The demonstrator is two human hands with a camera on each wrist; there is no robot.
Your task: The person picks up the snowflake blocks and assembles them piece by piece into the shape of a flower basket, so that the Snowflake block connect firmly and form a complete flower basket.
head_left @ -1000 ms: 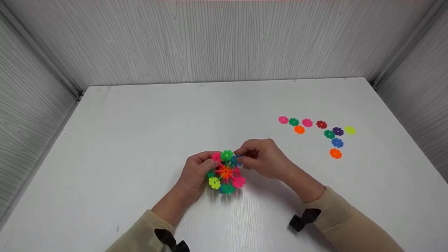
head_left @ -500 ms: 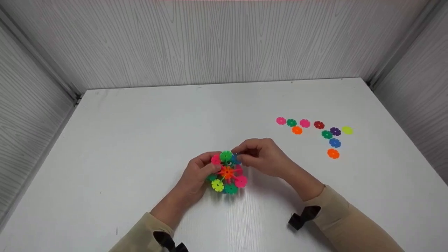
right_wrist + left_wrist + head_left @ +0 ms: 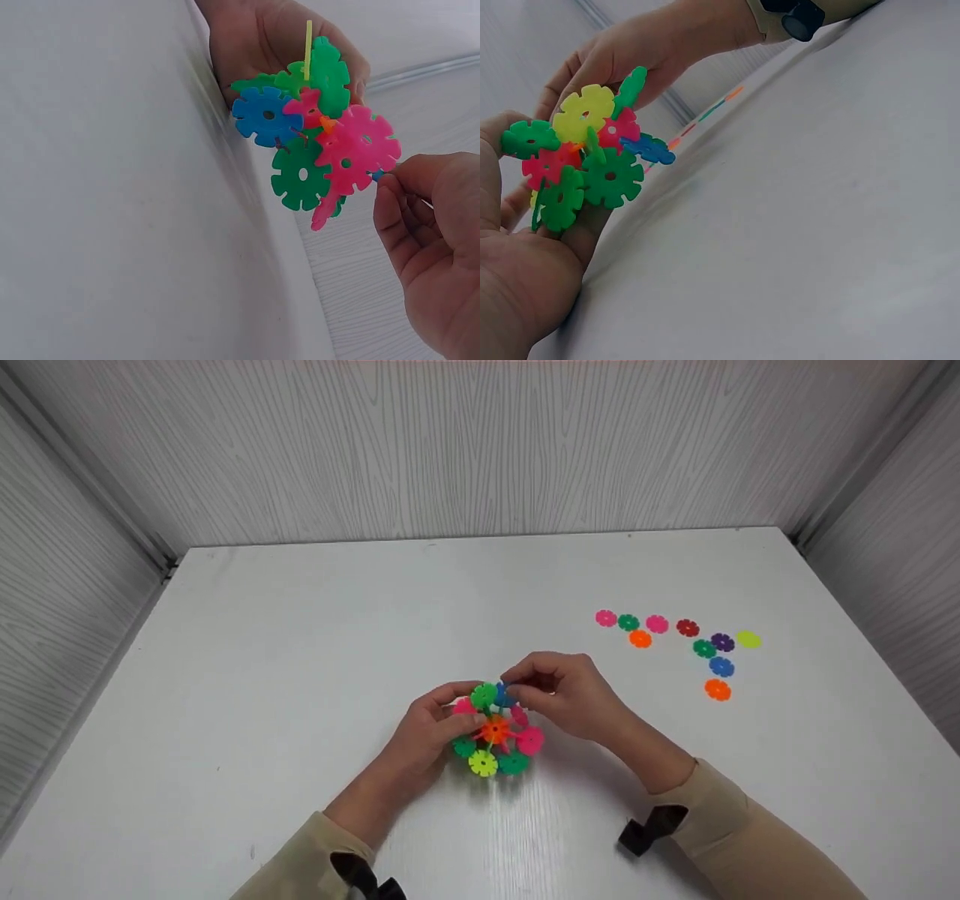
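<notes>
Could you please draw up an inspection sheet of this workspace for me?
Surface: white tabletop, with a few small dark marks.
Job's things: disc cluster, held; ten loose discs lying to the right.
Clutter: nothing seen.
Hands: left hand grips the disc cluster; right hand pinches a blue disc at its far edge; black device at each wrist.
Cables: nothing seen.
Surroundings: wood-grain panels behind and at both sides.

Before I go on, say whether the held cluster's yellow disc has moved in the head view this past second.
Yes: that yellow disc has moved right and slightly down the picture, judged against the loose blue disc.
</notes>
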